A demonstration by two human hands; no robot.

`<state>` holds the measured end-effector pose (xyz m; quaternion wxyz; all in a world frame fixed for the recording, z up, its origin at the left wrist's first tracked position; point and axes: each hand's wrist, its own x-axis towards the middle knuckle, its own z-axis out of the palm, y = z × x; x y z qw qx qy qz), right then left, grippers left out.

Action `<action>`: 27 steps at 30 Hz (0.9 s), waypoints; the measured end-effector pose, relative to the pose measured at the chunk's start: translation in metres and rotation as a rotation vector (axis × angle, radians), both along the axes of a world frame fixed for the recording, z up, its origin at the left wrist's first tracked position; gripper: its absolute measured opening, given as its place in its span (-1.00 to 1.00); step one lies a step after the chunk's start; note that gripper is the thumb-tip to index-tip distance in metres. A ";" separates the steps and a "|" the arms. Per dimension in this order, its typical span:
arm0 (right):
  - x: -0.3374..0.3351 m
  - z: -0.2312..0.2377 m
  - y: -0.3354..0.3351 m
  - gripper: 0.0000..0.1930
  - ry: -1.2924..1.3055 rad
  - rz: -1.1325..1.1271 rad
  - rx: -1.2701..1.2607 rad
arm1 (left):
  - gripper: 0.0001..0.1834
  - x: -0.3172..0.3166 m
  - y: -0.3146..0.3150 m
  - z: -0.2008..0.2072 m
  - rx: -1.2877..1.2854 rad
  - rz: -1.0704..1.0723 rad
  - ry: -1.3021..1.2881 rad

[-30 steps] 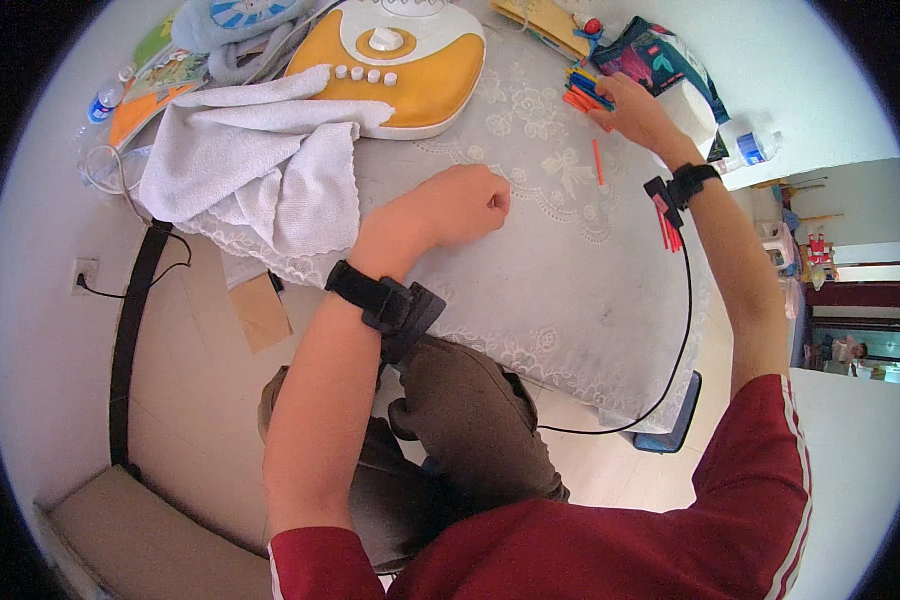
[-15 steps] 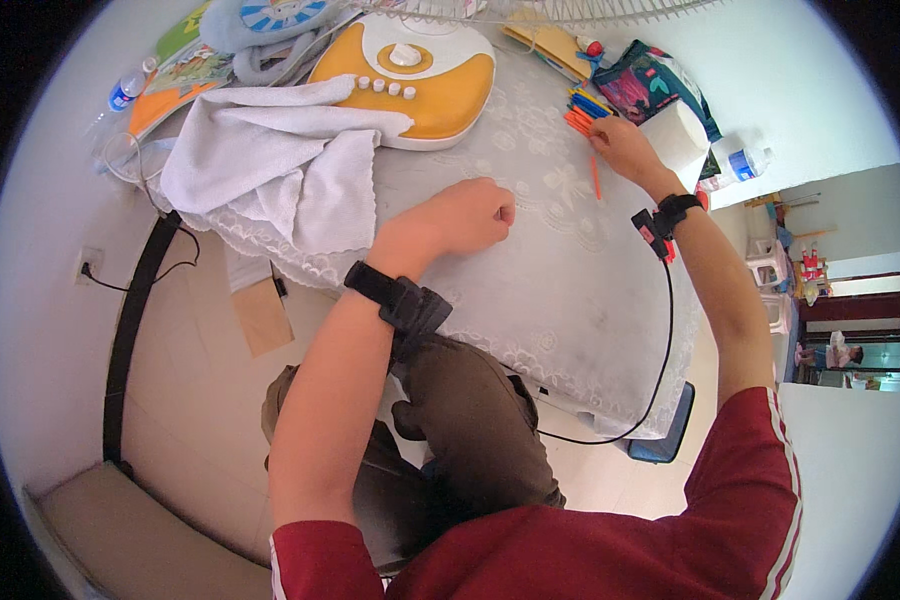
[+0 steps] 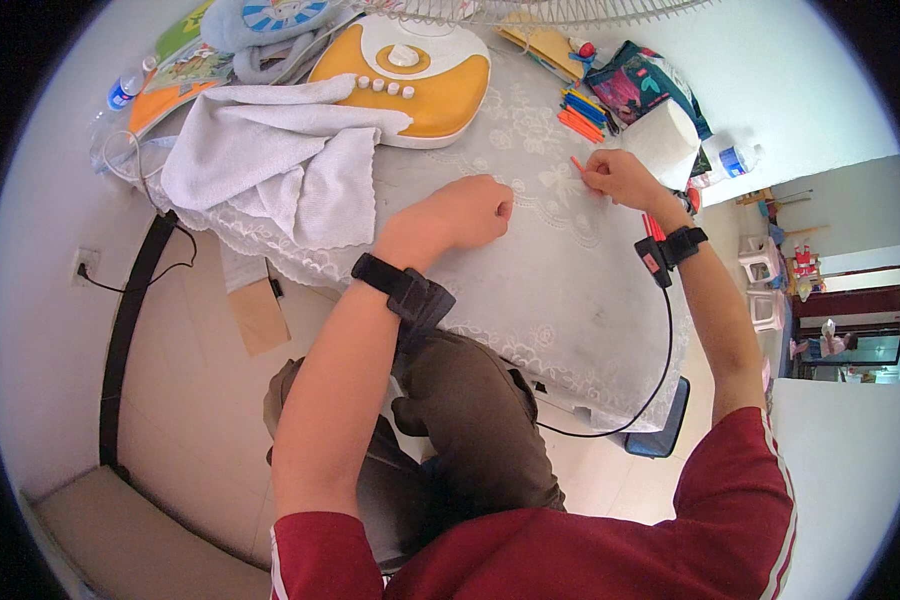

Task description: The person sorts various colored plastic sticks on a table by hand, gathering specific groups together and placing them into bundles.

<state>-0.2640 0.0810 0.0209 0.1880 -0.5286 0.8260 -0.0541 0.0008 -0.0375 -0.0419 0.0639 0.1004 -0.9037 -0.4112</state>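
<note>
My right hand (image 3: 618, 180) pinches a thin orange stick (image 3: 576, 164) over the right part of the table; its tip points away and to the left. Just beyond lies a bundle of orange sticks (image 3: 579, 125) with blue sticks (image 3: 583, 104) behind them. More red-orange sticks (image 3: 653, 227) show beside my right wrist, partly hidden by the strapped device there. In the middle of the table my left hand (image 3: 470, 212) rests as a loose fist, and no object shows in its fingers.
A white roll (image 3: 661, 142), a dark patterned bag (image 3: 630, 85) and a bottle (image 3: 736, 162) stand at the right. Far left are a white towel (image 3: 270, 165) and a yellow-white appliance (image 3: 440, 90). A black cable (image 3: 660, 370) hangs from my right wrist device.
My right hand has drawn back toward me from the stick bundle. The orange stick below it before now points away from its fingertips. My left hand stays put.
</note>
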 end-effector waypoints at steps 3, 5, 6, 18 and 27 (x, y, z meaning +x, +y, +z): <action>-0.020 0.000 -0.009 -0.77 0.088 0.115 -0.054 | -0.88 0.000 0.002 0.004 -0.001 -0.016 0.004; -0.041 0.001 -0.022 -0.80 0.214 0.192 -0.126 | -0.87 0.001 0.003 0.004 -0.008 -0.013 0.011; -0.044 0.002 -0.031 -0.82 0.289 0.216 -0.182 | -0.87 0.003 0.002 0.002 -0.001 -0.016 0.034; -0.101 0.007 0.001 -0.74 0.302 0.071 -0.347 | -0.81 0.003 -0.003 0.002 0.032 -0.037 0.024; -0.091 0.000 0.129 -0.48 0.243 -0.210 -0.112 | -0.85 0.000 0.004 0.006 -0.008 -0.009 0.000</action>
